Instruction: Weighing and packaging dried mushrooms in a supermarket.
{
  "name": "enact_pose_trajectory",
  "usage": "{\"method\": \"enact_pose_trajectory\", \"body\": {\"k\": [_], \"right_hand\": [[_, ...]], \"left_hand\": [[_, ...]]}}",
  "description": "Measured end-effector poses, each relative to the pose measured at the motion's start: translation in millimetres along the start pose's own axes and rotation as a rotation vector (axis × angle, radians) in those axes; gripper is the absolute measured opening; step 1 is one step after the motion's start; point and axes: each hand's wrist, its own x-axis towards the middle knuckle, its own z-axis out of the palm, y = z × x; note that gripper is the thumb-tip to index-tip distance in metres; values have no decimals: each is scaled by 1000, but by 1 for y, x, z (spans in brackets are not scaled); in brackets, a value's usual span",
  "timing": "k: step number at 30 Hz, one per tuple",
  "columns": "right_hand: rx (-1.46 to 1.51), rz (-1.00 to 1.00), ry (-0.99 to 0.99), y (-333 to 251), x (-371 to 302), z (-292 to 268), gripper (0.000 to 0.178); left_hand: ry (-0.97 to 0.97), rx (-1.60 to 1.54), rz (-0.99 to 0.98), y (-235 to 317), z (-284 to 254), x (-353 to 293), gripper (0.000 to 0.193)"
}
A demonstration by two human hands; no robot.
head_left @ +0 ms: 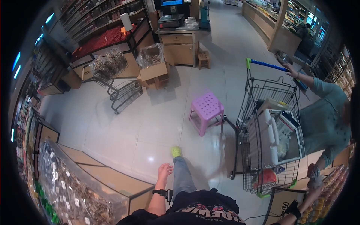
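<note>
My left hand [165,171] hangs in front of me over the floor, its fingers loosely curled but apart, holding nothing. My right hand [315,192] is stretched out to the right, above the edge of a produce display [333,183]. A crumpled grey bundle [315,179], perhaps cloth or plastic, lies right at its fingertips. The bundle hides my fingers, so their grip is not visible. A co-worker's lowered hand [311,170] meets the bundle from the far side; the other hand [291,70] rests on the blue handle of a shopping cart [245,150].
In the cart sits a white crate [262,138] with packages. A pink plastic stool [207,107] stands beside it. Farther left are a low cart [125,95] with bagged goods and an open cardboard box [154,73]. A display of bagged dried goods [71,187] flanks my left side.
</note>
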Motion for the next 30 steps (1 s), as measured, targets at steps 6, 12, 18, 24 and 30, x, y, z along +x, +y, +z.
{"method": "enact_pose_trajectory", "body": {"k": [6, 12, 18, 24, 30], "right_hand": [[183, 15, 319, -377, -17, -94, 33], [1004, -216, -356, -778, -55, -46, 9], [1246, -170, -695, -1072, -34, 121, 15], [1523, -187, -667, -1440, 51, 278, 18], [1737, -165, -540, -1736, 123, 354, 20]], "left_hand": [[0, 186, 44, 203, 48, 209, 25], [-67, 206, 169, 376, 147, 383, 20], [-25, 154, 301, 511, 224, 591, 17], [90, 197, 356, 655, 276, 798, 15], [102, 268, 290, 701, 337, 931, 14]]}}
